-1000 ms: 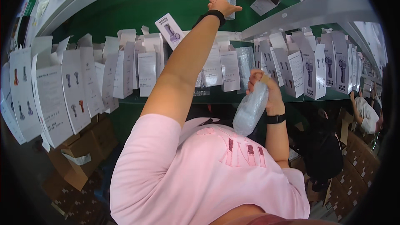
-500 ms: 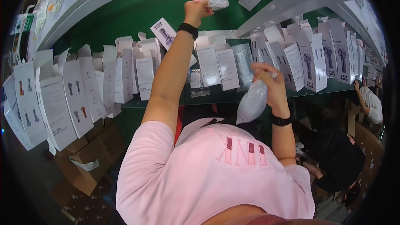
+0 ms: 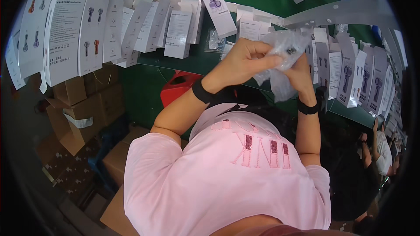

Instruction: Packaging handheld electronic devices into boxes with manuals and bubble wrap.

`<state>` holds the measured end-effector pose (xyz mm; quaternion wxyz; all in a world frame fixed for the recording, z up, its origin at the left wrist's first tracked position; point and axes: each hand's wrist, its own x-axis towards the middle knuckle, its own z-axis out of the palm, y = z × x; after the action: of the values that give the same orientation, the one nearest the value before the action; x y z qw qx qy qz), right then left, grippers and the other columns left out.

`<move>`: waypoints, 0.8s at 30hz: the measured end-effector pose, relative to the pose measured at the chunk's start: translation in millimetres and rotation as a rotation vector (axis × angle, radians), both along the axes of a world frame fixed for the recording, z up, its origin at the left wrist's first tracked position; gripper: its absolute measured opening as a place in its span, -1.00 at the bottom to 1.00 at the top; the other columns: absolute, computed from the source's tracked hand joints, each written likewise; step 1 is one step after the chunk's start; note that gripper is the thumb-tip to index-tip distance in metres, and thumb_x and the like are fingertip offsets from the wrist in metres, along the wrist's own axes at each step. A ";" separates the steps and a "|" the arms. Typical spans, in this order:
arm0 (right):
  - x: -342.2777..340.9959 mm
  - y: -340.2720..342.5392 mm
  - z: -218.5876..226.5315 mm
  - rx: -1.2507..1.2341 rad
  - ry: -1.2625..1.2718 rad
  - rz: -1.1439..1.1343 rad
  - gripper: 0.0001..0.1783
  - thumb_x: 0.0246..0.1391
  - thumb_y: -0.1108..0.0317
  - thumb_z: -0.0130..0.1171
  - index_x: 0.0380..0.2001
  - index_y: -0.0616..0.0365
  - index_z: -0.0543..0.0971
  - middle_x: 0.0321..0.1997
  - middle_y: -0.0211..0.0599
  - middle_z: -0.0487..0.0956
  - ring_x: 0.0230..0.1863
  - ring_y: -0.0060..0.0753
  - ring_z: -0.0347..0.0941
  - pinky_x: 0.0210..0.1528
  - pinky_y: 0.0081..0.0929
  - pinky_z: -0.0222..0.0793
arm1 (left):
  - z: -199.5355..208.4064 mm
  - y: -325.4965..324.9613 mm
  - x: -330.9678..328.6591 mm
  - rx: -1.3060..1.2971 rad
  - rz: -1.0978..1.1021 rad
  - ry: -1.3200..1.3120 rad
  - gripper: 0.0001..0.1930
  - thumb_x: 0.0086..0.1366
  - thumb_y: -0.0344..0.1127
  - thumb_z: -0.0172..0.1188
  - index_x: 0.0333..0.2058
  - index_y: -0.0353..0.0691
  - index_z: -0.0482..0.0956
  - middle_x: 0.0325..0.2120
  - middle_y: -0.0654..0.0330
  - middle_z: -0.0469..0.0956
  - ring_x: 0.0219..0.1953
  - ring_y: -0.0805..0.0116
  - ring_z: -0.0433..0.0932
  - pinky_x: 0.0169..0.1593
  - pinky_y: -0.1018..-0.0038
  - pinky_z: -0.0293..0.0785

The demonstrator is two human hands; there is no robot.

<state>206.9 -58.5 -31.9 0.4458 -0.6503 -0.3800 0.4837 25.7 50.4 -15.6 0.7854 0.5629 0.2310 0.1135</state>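
Observation:
A bubble-wrap bag [image 3: 291, 39] with a small dark object showing through it is pinched between the thumb and fingers of my left hand [image 3: 247, 59]. My right hand [image 3: 301, 74] is closed around the same bunch of wrap from the right, its fingers partly hidden behind the plastic. More cloudy bubble wrap [image 3: 280, 85] hangs below the two hands; whether it is a second bag I cannot tell. A white box [image 3: 216, 8] printed with a handheld fan leans just beyond my left hand. Small clear plastic packets [image 3: 215, 41] lie on the green table near that box.
Upright white boxes with raised flaps [image 3: 65, 35] line the table on the left, and more [image 3: 350, 70] stand on the right. A grey metal beam [image 3: 341, 15] crosses at the far right. Brown cartons [image 3: 87, 109] are stacked lower left. Other people [image 3: 354, 170] sit at the right.
My left hand has come back from the far side of the table to my right hand, bringing its wrapped bundle. Both hands now meet at the wrap, and the view has shifted.

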 end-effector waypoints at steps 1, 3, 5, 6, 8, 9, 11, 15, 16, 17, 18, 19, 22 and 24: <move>3.5 -0.6 3.3 -0.089 -0.012 0.027 -0.54 -0.19 0.30 0.42 -0.17 0.27 0.59 -0.20 -0.29 0.61 -0.15 -0.44 0.49 -0.04 -0.46 0.36 | -9.5 6.6 -3.7 0.311 0.054 -0.044 -0.60 0.16 -0.27 0.28 -0.04 -0.34 0.54 -0.27 0.07 0.57 -0.22 0.36 0.52 -0.12 0.51 0.39; 18.4 1.2 -4.8 -0.240 -0.030 0.021 -0.53 -0.17 0.25 0.40 -0.18 0.28 0.59 -0.23 -0.27 0.61 -0.16 -0.42 0.49 -0.05 -0.46 0.35 | -19.6 31.0 -14.3 0.765 0.019 0.089 -0.32 0.14 -0.28 0.27 0.25 -0.13 0.27 0.21 -0.15 0.25 0.26 -0.02 0.21 0.29 0.17 0.10; 44.0 6.7 -33.1 -0.558 -0.261 -0.011 -0.46 -0.13 0.09 0.36 -0.19 0.34 0.60 -0.26 -0.21 0.63 -0.20 -0.39 0.50 -0.07 -0.48 0.32 | -61.1 58.2 -14.8 1.453 -0.037 0.722 -0.30 0.13 -0.39 0.20 0.28 0.09 0.25 0.28 -0.18 0.10 0.33 -0.22 0.02 0.31 -0.13 -0.07; 52.2 10.5 -49.0 -0.563 -0.270 0.033 -0.44 -0.12 0.05 0.34 -0.20 0.36 0.60 -0.24 -0.19 0.63 -0.19 -0.38 0.50 -0.07 -0.47 0.32 | -94.3 72.6 -17.9 1.576 0.010 0.752 -0.42 0.17 -0.36 0.13 0.20 0.15 0.35 0.27 -0.18 0.15 0.32 -0.26 0.03 0.29 -0.21 -0.13; 69.0 19.4 -81.4 -0.600 -0.303 0.067 -0.41 -0.10 0.00 0.32 -0.21 0.39 0.60 -0.20 -0.17 0.63 -0.16 -0.36 0.50 -0.05 -0.46 0.33 | -144.3 98.7 -12.6 1.722 0.011 0.783 -0.58 0.24 -0.32 0.00 0.08 0.21 0.48 0.27 -0.16 0.16 0.33 -0.27 0.02 0.29 -0.29 -0.22; 70.2 20.5 -95.6 -0.637 -0.316 0.064 -0.40 -0.08 -0.01 0.31 -0.22 0.39 0.61 -0.18 -0.17 0.63 -0.14 -0.34 0.51 -0.04 -0.46 0.33 | -155.4 105.6 -7.5 1.742 -0.049 0.800 -0.63 0.28 -0.30 -0.05 0.03 0.22 0.52 0.29 -0.15 0.13 0.34 -0.26 -0.01 0.29 -0.29 -0.24; 66.4 16.7 -105.4 -0.560 -0.230 -0.072 -0.39 -0.08 -0.03 0.32 -0.19 0.38 0.61 -0.17 -0.17 0.63 -0.13 -0.28 0.53 -0.03 -0.46 0.34 | -167.6 114.2 -0.3 1.798 -0.104 0.785 -0.69 0.30 -0.28 -0.07 -0.07 0.18 0.57 0.30 -0.09 0.12 0.37 -0.19 -0.03 0.32 -0.22 -0.24; 78.3 -1.0 -119.5 -0.591 -0.323 -0.112 -0.29 -0.10 -0.09 0.33 -0.22 0.50 0.58 -0.18 -0.01 0.61 -0.12 -0.21 0.53 -0.06 -0.40 0.37 | -146.5 128.5 21.7 1.873 -0.387 0.780 -0.71 0.24 -0.38 0.02 -0.09 0.08 0.53 0.31 -0.04 0.09 0.38 -0.14 -0.04 0.33 -0.19 -0.18; 71.1 1.6 -97.7 -0.587 -0.317 -0.109 -0.25 -0.10 -0.13 0.33 -0.27 0.54 0.58 -0.22 0.02 0.60 -0.15 -0.21 0.53 -0.07 -0.39 0.36 | -144.4 133.9 16.4 1.886 -0.351 0.773 -0.70 0.21 -0.40 0.07 -0.08 0.03 0.52 0.30 -0.03 0.11 0.38 -0.12 -0.04 0.34 -0.18 -0.18; 71.7 -1.5 -87.9 -0.581 -0.307 -0.112 -0.25 -0.10 -0.13 0.33 -0.27 0.54 0.58 -0.22 0.02 0.60 -0.15 -0.21 0.53 -0.07 -0.39 0.36 | -134.5 138.4 19.4 1.914 -0.297 0.727 -0.68 0.19 -0.41 0.08 -0.07 0.02 0.51 0.30 -0.01 0.12 0.38 -0.12 -0.04 0.33 -0.20 -0.17; 75.6 -7.3 -82.1 -0.562 -0.355 -0.109 -0.28 -0.09 -0.12 0.32 -0.29 0.51 0.59 -0.25 -0.03 0.61 -0.18 -0.25 0.53 -0.10 -0.41 0.36 | -123.6 145.2 20.3 1.940 -0.243 0.686 -0.66 0.17 -0.43 0.10 -0.06 0.01 0.50 0.30 0.00 0.13 0.38 -0.13 -0.04 0.33 -0.21 -0.16; 79.9 -15.6 -77.5 -0.543 -0.395 -0.114 -0.31 -0.08 -0.12 0.32 -0.31 0.48 0.61 -0.28 -0.08 0.62 -0.21 -0.29 0.52 -0.12 -0.42 0.36 | -100.0 147.1 26.0 1.967 -0.201 0.619 -0.58 0.11 -0.43 0.17 0.00 -0.05 0.47 0.28 0.00 0.17 0.37 -0.10 0.00 0.32 -0.21 -0.13; 78.6 -41.9 -41.8 -0.400 -0.263 -0.133 -0.54 0.02 0.02 0.28 -0.33 0.31 0.67 -0.34 -0.27 0.63 -0.25 -0.49 0.47 -0.13 -0.53 0.31 | -20.9 140.4 31.4 1.863 -0.121 0.484 -0.38 0.03 -0.37 0.27 0.14 -0.15 0.36 0.20 -0.06 0.29 0.35 -0.06 0.08 0.35 -0.05 -0.08; 60.1 -47.7 -1.4 -0.242 -0.129 -0.207 -0.60 0.04 0.10 0.25 -0.32 0.31 0.66 -0.42 -0.31 0.61 -0.31 -0.50 0.45 -0.18 -0.54 0.29 | 25.1 133.4 21.7 1.698 -0.086 0.321 -0.37 0.04 -0.33 0.22 0.15 -0.19 0.34 0.14 -0.02 0.35 0.30 -0.05 0.16 0.33 -0.01 -0.01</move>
<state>267.0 -106.2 -33.3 0.3863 -0.7647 -0.2775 0.4348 47.3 183.8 9.4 0.0606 0.9765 0.1547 0.1371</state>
